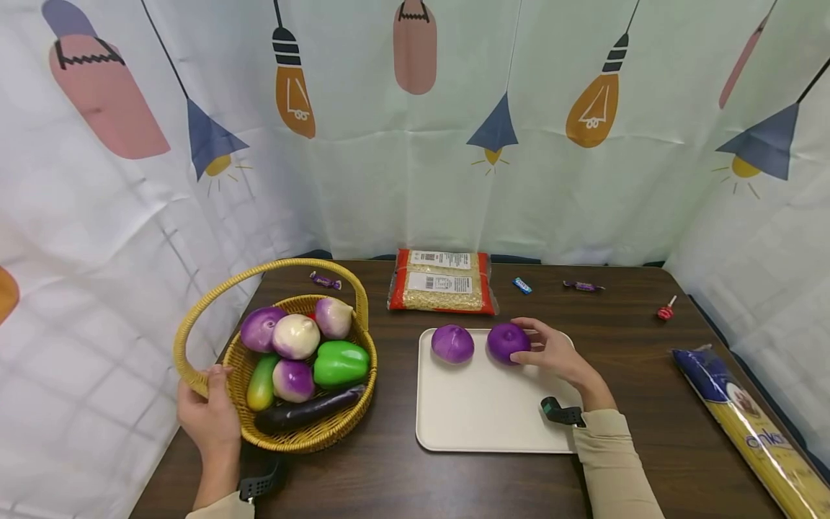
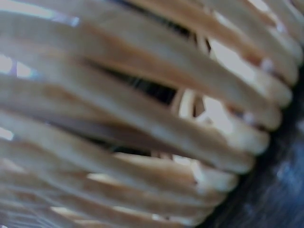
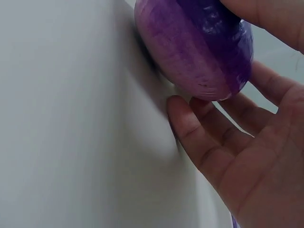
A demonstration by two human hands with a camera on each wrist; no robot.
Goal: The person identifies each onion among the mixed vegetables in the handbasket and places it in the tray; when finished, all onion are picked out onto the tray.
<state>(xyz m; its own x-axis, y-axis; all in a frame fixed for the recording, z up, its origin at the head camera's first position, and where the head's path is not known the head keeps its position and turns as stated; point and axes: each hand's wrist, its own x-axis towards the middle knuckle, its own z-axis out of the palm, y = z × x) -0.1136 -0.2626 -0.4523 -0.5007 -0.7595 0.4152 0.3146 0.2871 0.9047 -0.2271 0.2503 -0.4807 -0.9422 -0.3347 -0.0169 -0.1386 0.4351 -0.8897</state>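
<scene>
Your R hand (image 1: 551, 355) is grasping a purple turnip (image 1: 506, 344), thumb one side, fingers the other, over the far part of the white tray (image 1: 483, 407); can't tell if turnip's touching it. 2nd turnip (image 1: 452, 344) sits on the tray, just L of the held one. Your L hand (image 1: 210, 417) grips the yellow basket (image 1: 327, 435) on its L side, by the foot of its handle (image 1: 305, 264); L wrist cam gives blurry weave close up. Basket's got 4 purple/white turnips (image 1: 296, 336), a green pepper (image 1: 341, 364), a cucumber (image 1: 261, 386) & an eggplant (image 1: 308, 411). Behind tray: red-edged grain pack (image 1: 443, 285). Also 2 purple candies (image 1: 583, 286), a blue candy (image 1: 521, 285); lollipop (image 1: 665, 313) & pasta pack (image 1: 755, 425) off to R.
</scene>
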